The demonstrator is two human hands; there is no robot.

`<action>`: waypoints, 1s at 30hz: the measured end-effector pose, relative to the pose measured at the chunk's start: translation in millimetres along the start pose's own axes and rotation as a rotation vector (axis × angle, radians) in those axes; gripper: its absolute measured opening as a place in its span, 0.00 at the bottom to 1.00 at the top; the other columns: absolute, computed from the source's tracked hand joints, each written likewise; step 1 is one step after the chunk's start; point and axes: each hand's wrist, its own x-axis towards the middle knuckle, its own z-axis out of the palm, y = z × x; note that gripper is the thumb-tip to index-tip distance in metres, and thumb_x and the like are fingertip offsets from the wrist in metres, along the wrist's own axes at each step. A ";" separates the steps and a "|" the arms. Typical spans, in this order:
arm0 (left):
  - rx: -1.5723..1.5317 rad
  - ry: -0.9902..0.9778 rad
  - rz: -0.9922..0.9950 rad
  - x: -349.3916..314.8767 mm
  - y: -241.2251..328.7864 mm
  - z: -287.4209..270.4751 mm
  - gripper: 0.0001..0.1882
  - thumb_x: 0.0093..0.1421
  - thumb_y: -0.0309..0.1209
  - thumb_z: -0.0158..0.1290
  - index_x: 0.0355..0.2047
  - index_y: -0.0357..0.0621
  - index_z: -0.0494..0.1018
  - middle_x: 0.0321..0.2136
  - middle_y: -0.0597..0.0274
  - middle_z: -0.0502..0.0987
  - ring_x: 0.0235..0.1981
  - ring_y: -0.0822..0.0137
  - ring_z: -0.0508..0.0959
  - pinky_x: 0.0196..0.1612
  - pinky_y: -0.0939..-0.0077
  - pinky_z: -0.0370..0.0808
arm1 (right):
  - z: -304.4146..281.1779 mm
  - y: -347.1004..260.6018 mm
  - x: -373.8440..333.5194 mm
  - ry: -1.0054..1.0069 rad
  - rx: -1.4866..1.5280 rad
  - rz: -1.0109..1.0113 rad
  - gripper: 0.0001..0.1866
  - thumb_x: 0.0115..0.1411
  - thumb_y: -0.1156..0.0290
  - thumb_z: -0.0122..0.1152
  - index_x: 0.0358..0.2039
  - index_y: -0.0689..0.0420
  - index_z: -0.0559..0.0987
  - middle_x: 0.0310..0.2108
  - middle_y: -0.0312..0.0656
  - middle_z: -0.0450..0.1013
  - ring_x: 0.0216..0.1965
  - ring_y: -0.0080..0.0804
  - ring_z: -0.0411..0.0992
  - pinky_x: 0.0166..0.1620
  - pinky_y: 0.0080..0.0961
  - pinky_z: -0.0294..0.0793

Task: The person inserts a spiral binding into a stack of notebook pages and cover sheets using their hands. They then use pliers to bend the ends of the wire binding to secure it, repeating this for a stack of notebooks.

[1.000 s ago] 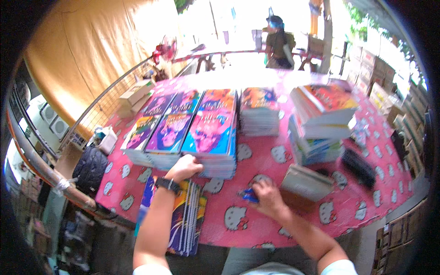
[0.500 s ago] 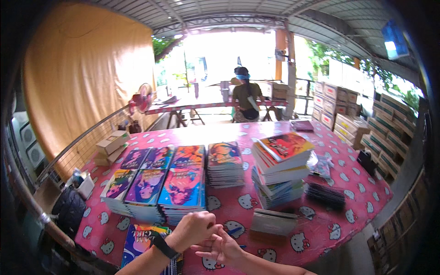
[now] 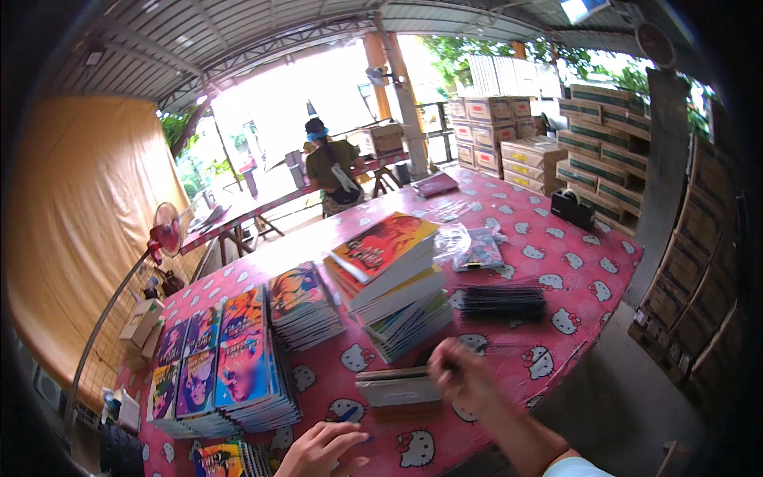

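My left hand (image 3: pixel 326 449) is low over the table with its fingers loosely spread, beside a blue pen (image 3: pixel 346 414). Blurred by motion, my right hand (image 3: pixel 465 378) is raised with curled fingers, just right of a low grey-topped box (image 3: pixel 401 388). Anything in its grip is too smeared to make out. Beyond it lies a bundle of thin black strips (image 3: pixel 502 303). A leaning pile of books with colourful covers (image 3: pixel 389 254) rises behind the box. To the left, spiral notebooks (image 3: pixel 246 374) form several stacks, with more notebooks (image 3: pixel 222 461) at the near edge.
A pink patterned cloth (image 3: pixel 417 449) covers the table. Clear plastic packets (image 3: pixel 481 248), a black tape dispenser (image 3: pixel 572 208) and a maroon item (image 3: pixel 435 184) lie farther back. Someone (image 3: pixel 334 171) sits at another table. Cartons (image 3: pixel 600 143) are stacked at right; a red fan (image 3: pixel 165 230) stands left.
My view has swung rightward. My hands, together before, are now apart: the right has moved right and forward past the grey-topped box, the left stays near the pen.
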 end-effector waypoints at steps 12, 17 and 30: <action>-0.180 0.153 -0.396 5.8 34.5 70.2 0.11 0.56 0.24 0.55 0.40 0.38 0.74 0.42 0.50 0.76 0.42 0.56 0.76 0.44 0.71 0.74 | -48.4 -219.5 243.3 0.281 -1.281 -1.397 0.14 0.61 0.67 0.52 0.45 0.62 0.71 0.41 0.50 0.69 0.45 0.42 0.69 0.46 0.37 0.68; 0.063 0.257 -0.351 8.4 40.7 63.7 0.11 0.56 0.24 0.56 0.40 0.40 0.75 0.40 0.51 0.76 0.41 0.57 0.77 0.42 0.71 0.75 | -46.6 -222.9 269.9 0.332 -1.403 -1.429 0.21 0.57 0.68 0.56 0.51 0.57 0.71 0.52 0.55 0.68 0.52 0.51 0.66 0.57 0.41 0.61; -0.050 0.071 0.206 56.2 96.6 -9.5 0.13 0.50 0.29 0.60 0.38 0.41 0.76 0.42 0.52 0.76 0.35 0.60 0.78 0.36 0.68 0.75 | 3.7 -136.0 26.4 -0.546 -1.013 -0.592 0.06 0.55 0.75 0.59 0.34 0.60 0.78 0.32 0.37 0.75 0.35 0.24 0.73 0.39 0.24 0.72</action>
